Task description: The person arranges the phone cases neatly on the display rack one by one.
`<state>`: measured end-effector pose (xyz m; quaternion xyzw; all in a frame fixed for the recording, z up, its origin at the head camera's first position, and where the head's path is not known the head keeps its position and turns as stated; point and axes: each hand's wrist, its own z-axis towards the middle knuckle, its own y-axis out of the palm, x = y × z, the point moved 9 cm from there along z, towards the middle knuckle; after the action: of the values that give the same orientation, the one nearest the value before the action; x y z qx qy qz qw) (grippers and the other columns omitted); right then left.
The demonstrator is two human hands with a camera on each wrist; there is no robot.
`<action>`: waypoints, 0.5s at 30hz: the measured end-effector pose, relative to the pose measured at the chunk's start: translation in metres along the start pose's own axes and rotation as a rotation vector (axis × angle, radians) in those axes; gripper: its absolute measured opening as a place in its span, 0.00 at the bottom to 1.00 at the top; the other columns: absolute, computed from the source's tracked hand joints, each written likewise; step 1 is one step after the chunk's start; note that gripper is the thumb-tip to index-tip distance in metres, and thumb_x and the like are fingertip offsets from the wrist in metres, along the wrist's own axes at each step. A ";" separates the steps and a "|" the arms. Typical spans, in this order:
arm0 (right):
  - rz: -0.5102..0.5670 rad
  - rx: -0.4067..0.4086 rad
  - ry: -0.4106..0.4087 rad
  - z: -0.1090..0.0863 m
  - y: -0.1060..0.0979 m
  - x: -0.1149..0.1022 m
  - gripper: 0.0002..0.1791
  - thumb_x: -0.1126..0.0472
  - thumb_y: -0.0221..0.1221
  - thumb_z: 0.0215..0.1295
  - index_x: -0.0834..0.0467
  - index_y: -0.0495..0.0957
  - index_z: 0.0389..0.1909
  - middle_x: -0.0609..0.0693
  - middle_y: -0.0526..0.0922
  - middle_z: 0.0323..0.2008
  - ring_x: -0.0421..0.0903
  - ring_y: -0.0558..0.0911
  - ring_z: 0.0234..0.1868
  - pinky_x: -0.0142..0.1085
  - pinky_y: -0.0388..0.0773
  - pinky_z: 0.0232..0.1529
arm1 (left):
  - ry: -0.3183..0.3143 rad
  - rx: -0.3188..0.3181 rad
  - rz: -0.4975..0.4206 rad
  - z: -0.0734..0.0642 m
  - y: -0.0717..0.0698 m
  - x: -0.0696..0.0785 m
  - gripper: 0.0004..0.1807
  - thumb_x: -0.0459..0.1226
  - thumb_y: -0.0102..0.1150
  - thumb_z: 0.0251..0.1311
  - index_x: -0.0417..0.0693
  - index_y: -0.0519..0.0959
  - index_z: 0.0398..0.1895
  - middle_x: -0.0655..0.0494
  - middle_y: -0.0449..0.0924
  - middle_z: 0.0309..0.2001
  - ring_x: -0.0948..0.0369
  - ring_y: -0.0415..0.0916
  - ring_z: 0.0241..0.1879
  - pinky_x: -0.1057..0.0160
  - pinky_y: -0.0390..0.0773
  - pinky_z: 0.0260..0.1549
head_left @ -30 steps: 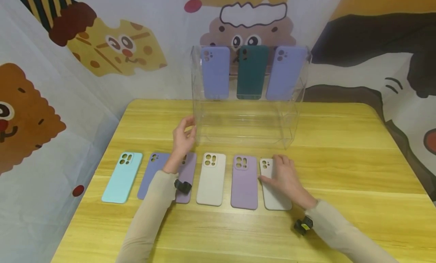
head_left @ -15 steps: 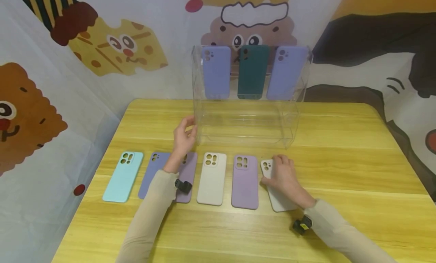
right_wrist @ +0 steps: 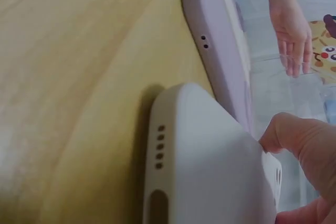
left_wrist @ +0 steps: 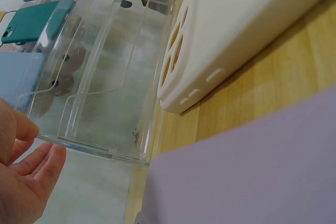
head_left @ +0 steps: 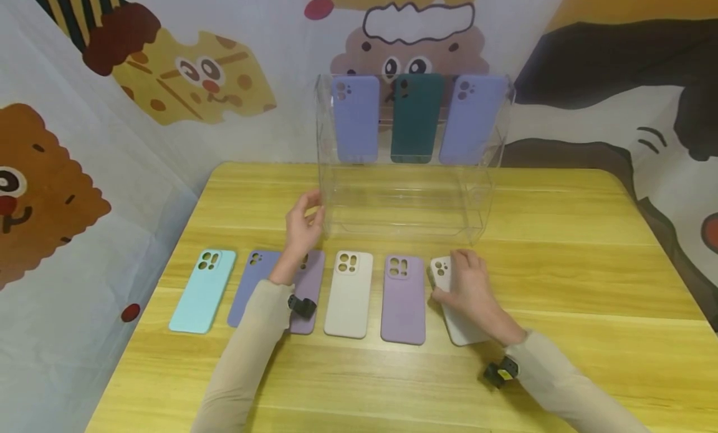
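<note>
My right hand point(head_left: 473, 293) grips a white phone case point(head_left: 461, 326) at the right end of a row, thumb on its left edge and fingers over the far right side. In the right wrist view, the case point(right_wrist: 215, 166) shows its bottom end with small holes, close over the table. My left hand point(head_left: 304, 227) holds the left side edge of a clear acrylic display stand point(head_left: 401, 212); in the left wrist view thumb and fingers lie either side of that edge. Two lilac cases point(head_left: 357, 121) and a dark green case point(head_left: 416, 118) stand on its upper tier.
Along the wooden table point(head_left: 359, 389) lie a mint case point(head_left: 202, 296), a blue-violet case point(head_left: 249, 296), a purple case point(head_left: 306, 290) partly under my left arm, a cream case point(head_left: 348, 302) and another purple case point(head_left: 402, 308). A cartoon-printed cloth point(head_left: 291, 65) hangs behind.
The white case has turned on the table, its near end swinging right, and then shifted slightly away from me with my right hand. My left hand stays at the stand's side.
</note>
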<state>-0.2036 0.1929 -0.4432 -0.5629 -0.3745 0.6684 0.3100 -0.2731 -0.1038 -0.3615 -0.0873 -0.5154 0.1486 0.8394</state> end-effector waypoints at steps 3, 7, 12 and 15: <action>0.016 0.016 0.000 0.001 -0.004 -0.002 0.48 0.62 0.70 0.37 0.77 0.59 0.60 0.73 0.62 0.57 0.65 0.65 0.52 0.58 0.78 0.44 | -0.003 -0.002 -0.003 0.000 0.000 0.000 0.16 0.17 0.48 0.58 0.18 0.68 0.50 0.24 0.72 0.46 0.35 0.72 0.49 0.43 0.79 0.47; 0.037 0.058 -0.019 0.003 -0.011 -0.007 0.48 0.62 0.70 0.37 0.77 0.59 0.60 0.72 0.62 0.58 0.64 0.65 0.52 0.55 0.81 0.40 | -0.001 -0.004 -0.008 0.000 0.000 0.001 0.16 0.17 0.49 0.58 0.18 0.67 0.51 0.23 0.72 0.46 0.35 0.72 0.49 0.44 0.79 0.47; 0.069 0.129 -0.069 0.009 -0.024 -0.018 0.47 0.63 0.70 0.37 0.76 0.61 0.60 0.71 0.63 0.57 0.64 0.66 0.52 0.54 0.81 0.38 | 0.007 -0.001 -0.010 0.000 0.000 0.001 0.16 0.17 0.49 0.58 0.18 0.67 0.50 0.23 0.72 0.46 0.34 0.72 0.48 0.43 0.79 0.46; 0.085 0.173 -0.104 0.016 -0.032 -0.028 0.47 0.63 0.70 0.36 0.77 0.62 0.59 0.72 0.64 0.57 0.65 0.66 0.52 0.55 0.79 0.42 | 0.006 0.000 -0.011 0.000 -0.001 0.001 0.16 0.17 0.49 0.57 0.18 0.68 0.50 0.24 0.72 0.46 0.34 0.72 0.49 0.43 0.78 0.47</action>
<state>-0.2146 0.1839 -0.3999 -0.5140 -0.3068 0.7390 0.3092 -0.2727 -0.1041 -0.3609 -0.0851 -0.5135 0.1437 0.8417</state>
